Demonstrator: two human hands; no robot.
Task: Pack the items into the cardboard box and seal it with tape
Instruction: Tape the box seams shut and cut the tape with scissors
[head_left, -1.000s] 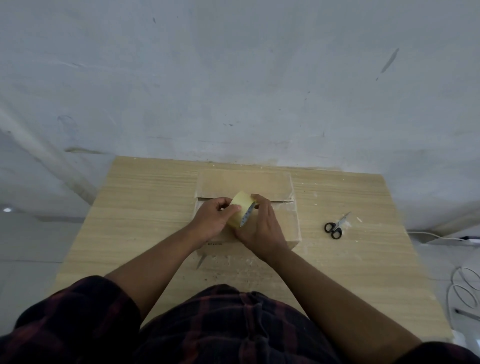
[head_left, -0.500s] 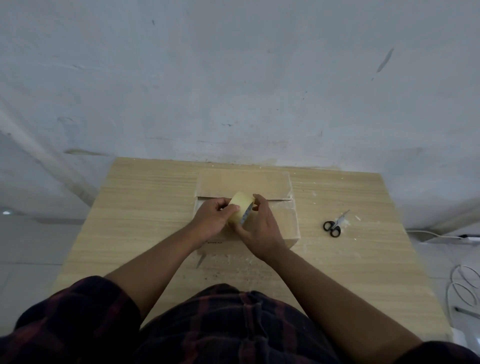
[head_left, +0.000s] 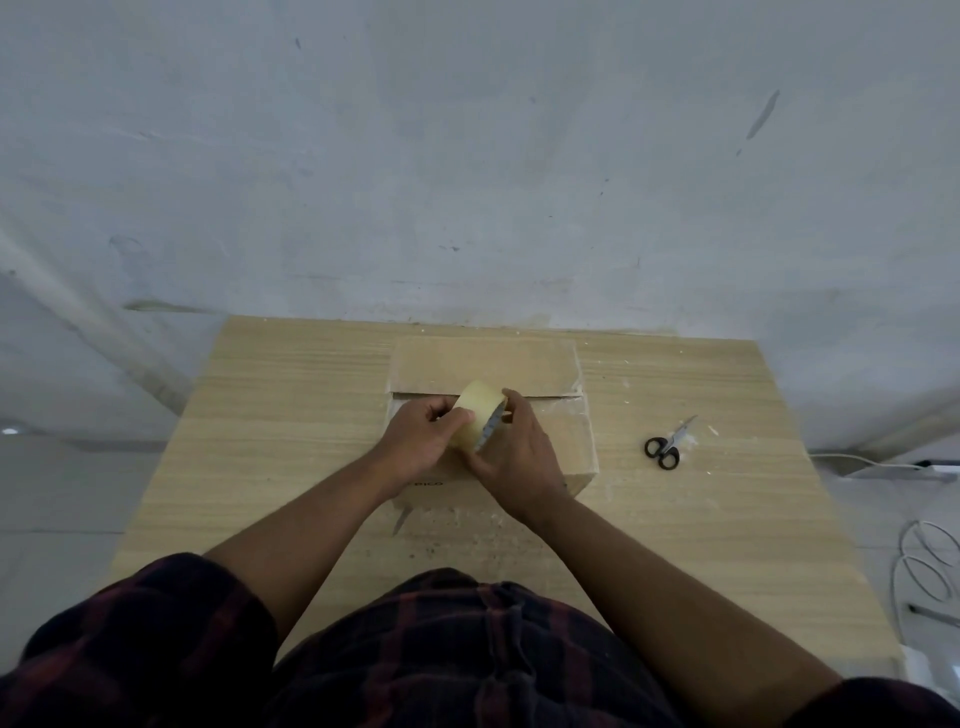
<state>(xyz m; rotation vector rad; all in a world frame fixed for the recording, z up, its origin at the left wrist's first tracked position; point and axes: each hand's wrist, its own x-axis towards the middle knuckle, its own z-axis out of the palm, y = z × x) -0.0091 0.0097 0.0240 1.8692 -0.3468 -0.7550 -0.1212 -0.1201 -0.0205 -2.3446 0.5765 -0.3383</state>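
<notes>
A closed cardboard box (head_left: 519, 364) sits in the middle of the wooden table, its two top flaps meeting at a seam across the lid. Above the lid I hold a pale yellow roll of tape (head_left: 475, 413), tilted on edge. My left hand (head_left: 421, 441) presses its thumb and fingers on the roll's outer face. My right hand (head_left: 514, 462) grips the roll from the right, fingers curled over its rim. The box's contents are hidden under the flaps.
Black-handled scissors (head_left: 667, 447) lie on the wooden table (head_left: 270, 415) to the right of the box. A grey wall rises just behind the table's far edge. White cables (head_left: 930, 561) lie on the floor at the right.
Both hands have stayed over the box lid with the tape roll. The right hand's fingers have shifted slightly around the roll's rim.
</notes>
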